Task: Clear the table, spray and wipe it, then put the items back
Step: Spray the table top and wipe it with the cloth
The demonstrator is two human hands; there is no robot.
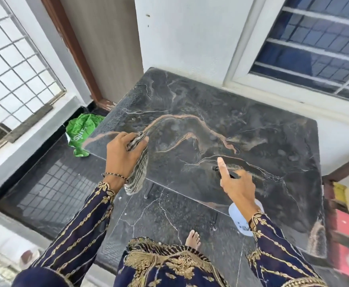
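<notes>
The dark marble table (210, 112) with tan veins stands bare against the white wall, its surface dotted with fine droplets at the far left. My left hand (121, 154) grips a striped grey cloth (137, 172) that hangs down over the table's front left edge. My right hand (236, 183) holds a white spray bottle (243, 216) by its black trigger head, the nozzle pointing over the table and the index finger stretched out above it.
A crumpled green bag (82, 131) lies on the floor left of the table. A red and yellow wooden frame (343, 214) stands close at the table's right side. A barred window (314, 48) sits behind, a metal grille (9, 65) to the left.
</notes>
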